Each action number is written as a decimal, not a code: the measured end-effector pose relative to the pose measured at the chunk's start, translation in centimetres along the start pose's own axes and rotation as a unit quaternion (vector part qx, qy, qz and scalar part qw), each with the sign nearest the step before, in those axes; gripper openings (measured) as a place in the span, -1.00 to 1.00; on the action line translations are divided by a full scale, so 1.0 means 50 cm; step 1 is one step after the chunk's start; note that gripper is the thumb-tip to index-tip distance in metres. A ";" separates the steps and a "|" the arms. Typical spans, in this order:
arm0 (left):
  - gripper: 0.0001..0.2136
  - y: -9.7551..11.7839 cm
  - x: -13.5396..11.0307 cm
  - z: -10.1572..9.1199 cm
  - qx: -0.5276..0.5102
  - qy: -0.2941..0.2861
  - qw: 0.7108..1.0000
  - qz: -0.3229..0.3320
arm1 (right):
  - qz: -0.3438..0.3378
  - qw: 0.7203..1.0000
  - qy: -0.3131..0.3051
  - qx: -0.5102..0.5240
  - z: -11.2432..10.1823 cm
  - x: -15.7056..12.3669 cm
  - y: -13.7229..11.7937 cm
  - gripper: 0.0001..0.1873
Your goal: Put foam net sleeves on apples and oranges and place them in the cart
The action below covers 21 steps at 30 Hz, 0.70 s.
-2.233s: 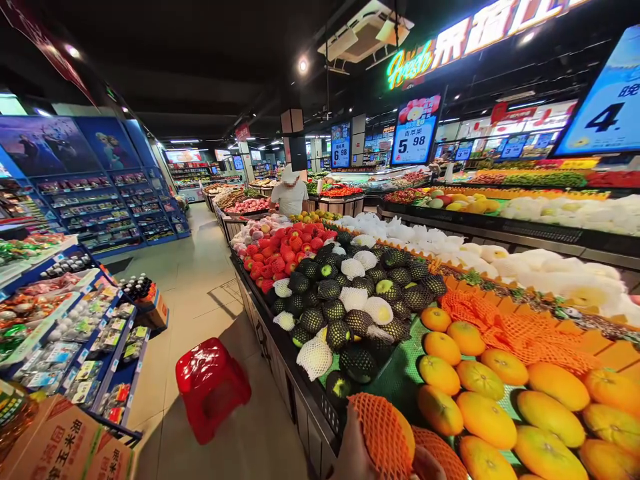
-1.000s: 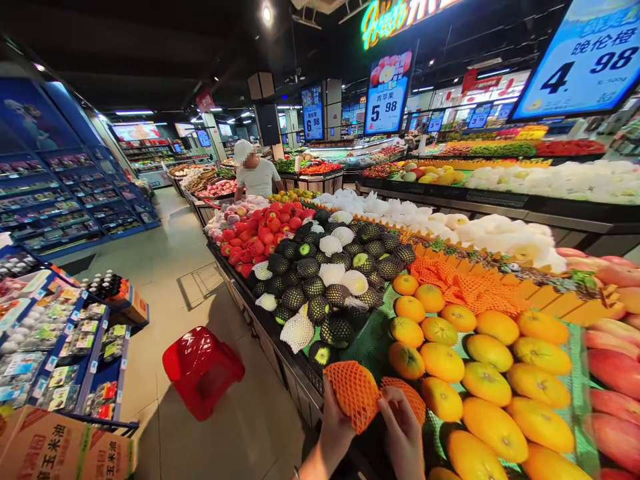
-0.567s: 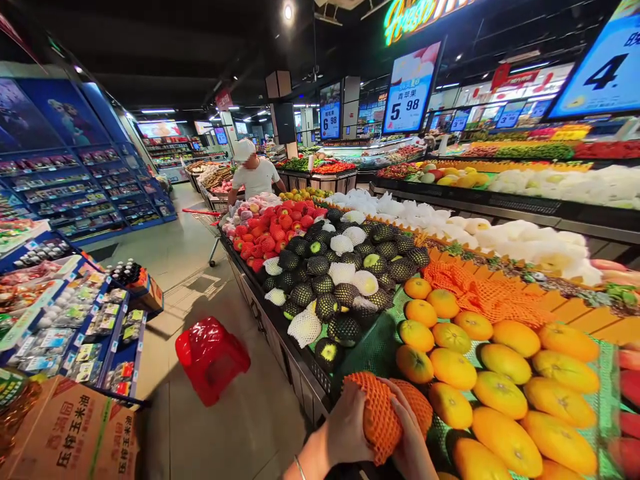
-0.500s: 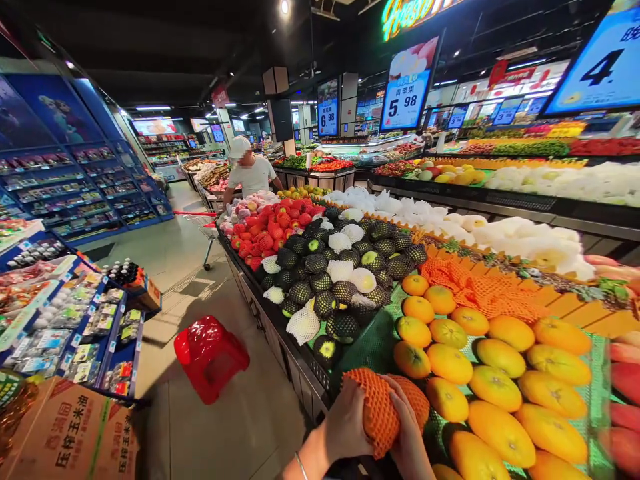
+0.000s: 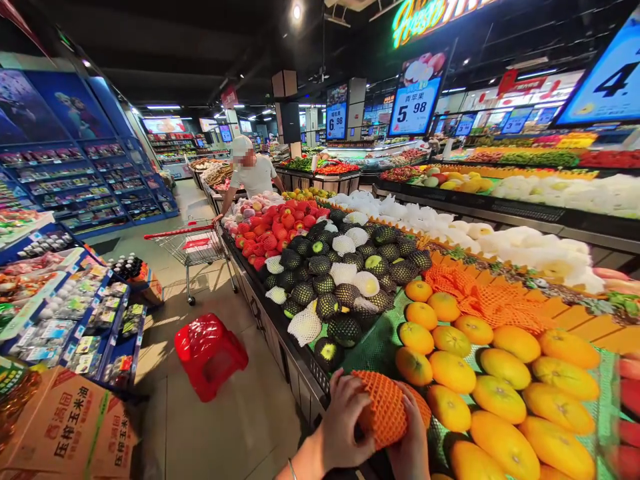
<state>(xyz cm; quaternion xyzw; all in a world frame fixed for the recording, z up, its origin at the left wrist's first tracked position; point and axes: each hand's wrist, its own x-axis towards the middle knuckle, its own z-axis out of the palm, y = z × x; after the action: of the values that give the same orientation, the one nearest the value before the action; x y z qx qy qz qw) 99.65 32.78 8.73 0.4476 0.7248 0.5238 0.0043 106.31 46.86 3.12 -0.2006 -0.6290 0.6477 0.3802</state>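
Between my two hands sits an orange in an orange foam net (image 5: 384, 408), low over the front edge of the fruit stand. My left hand (image 5: 343, 417) curves round its left side, fingers bent, with a dark gap by the palm. On the other side my right hand (image 5: 411, 433) presses its fingers along the net. A second netted fruit (image 5: 421, 405) shows partly behind my right fingers. Bare oranges (image 5: 503, 397) lie in rows on green matting (image 5: 607, 400) right of my hands. Loose orange foam nets (image 5: 493, 297) are heaped behind them.
Dark netted fruits (image 5: 327, 307) and red netted fruits (image 5: 280, 223) fill the stand's far part. A red plastic stool (image 5: 210, 353) stands on the floor at left. Beyond it are a shopping cart (image 5: 193, 245) and a person (image 5: 253, 170). A carton (image 5: 65, 423) sits lower left.
The shopping cart has moved left, out from beside the stand. My left fingers have shifted and lifted partly off the netted orange, which has turned a little. The view has tilted slightly.
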 end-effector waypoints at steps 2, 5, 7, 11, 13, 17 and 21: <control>-0.91 0.004 0.006 -0.016 -0.100 0.093 0.990 -0.032 | -0.001 0.999 0.031 -0.006 0.008 -0.002 -0.028 -0.58; -0.64 0.001 0.022 -0.028 -0.264 0.179 0.936 -0.151 | 0.034 0.998 0.048 0.023 0.026 -0.006 -0.073 -0.62; -0.29 0.000 0.033 -0.027 -0.351 0.114 0.897 -0.241 | 0.058 0.995 0.052 0.055 0.037 -0.011 -0.090 -0.62; -0.20 0.013 0.036 -0.009 -0.467 -0.035 0.831 -0.301 | 0.091 0.990 0.062 0.086 0.053 -0.031 -0.091 -0.62; -0.32 0.021 0.030 0.001 -0.489 -0.031 0.816 -0.307 | 0.085 0.991 0.068 0.081 0.058 -0.038 -0.086 -0.63; -0.44 0.024 0.022 0.004 -0.493 0.002 0.814 -0.308 | 0.022 0.998 0.058 0.024 0.066 -0.038 -0.095 -0.68; -0.34 0.019 0.023 -0.009 -0.527 -0.014 0.809 -0.261 | -0.005 0.999 0.031 0.007 0.069 -0.029 -0.118 -0.69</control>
<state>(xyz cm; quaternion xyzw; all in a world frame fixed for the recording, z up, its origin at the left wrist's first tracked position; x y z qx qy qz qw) 99.36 33.27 10.20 0.1780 0.4270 0.7982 0.3859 106.12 43.01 8.97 -0.2148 -0.6135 0.6437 0.4039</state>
